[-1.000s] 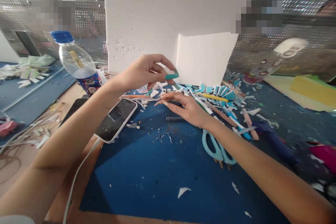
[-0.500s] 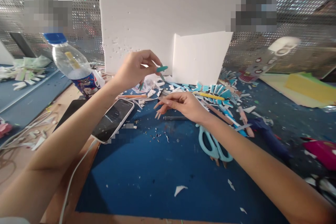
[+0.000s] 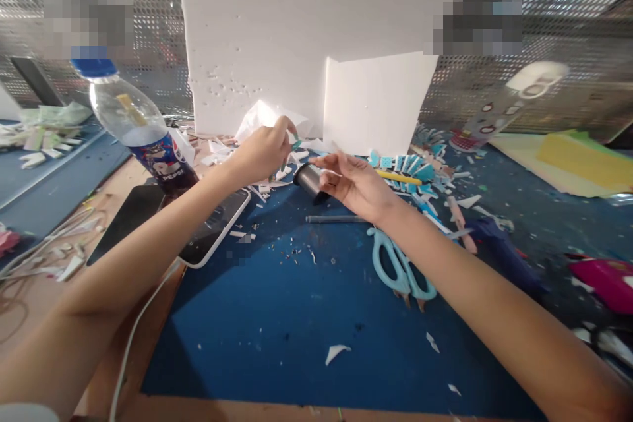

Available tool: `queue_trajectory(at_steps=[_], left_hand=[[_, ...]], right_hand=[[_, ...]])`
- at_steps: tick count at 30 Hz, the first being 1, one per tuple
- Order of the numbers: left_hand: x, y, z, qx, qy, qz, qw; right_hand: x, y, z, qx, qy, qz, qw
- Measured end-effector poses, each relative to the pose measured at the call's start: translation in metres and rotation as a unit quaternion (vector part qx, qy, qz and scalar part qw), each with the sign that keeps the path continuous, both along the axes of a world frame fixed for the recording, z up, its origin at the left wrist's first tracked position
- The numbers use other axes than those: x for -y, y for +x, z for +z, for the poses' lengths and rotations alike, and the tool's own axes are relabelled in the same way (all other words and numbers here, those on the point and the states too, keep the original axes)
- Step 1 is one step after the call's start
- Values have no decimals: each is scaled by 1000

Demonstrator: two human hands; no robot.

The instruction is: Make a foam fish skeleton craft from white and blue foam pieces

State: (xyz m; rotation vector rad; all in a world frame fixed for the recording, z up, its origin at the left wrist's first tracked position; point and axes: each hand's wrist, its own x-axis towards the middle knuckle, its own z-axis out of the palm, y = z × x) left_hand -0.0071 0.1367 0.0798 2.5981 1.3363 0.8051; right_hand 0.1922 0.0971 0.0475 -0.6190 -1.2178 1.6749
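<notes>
My left hand point(image 3: 270, 153) is closed in a pinch above the white scraps, with a small teal piece point(image 3: 296, 144) at its fingertips. Its exact kind is hard to make out. Facing it, my right hand point(image 3: 353, 184) has curled fingers against the right side of a small black cylinder point(image 3: 307, 179), which tilts with its rimmed end to the upper left. Part of the cylinder is hidden by the fingers. Just below lies a dark pen point(image 3: 333, 219) on the blue mat point(image 3: 267, 336). Light blue scissors point(image 3: 395, 267) lie beneath my right forearm.
White foam boards point(image 3: 378, 105) stand at the back. A Pepsi bottle point(image 3: 161, 155) and a phone point(image 3: 210, 237) with a white cable are at left. A yellow pen point(image 3: 400, 177) rests among blue and white scraps. A clear bottle point(image 3: 487, 115) stands at right.
My left hand has come lower, with the teal piece. My right hand has turned and moved slightly right and up; the black cylinder now shows beside its fingers.
</notes>
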Motion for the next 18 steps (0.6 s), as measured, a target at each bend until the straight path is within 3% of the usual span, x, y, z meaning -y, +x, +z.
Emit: queue_trajectory(at_steps=[3,6,11,14,18], left_hand=[[6,3,-1,-31,1,-38,999],[14,7,2,-9,31,-98,995],[25,11,9,36,50,-169,984],[29,11,15,49,12,-180,982],[31,11,20,104,-72,-174,977]], right_hand=[[-4,3,0,-39,-62,-28,997],[-3,2,4,-21,-63,-31,997],[5,-8,5,109,26,-41,993],[11,-15,1,203,103,-38,973],[14,-18,-4,227,163,-44,959]])
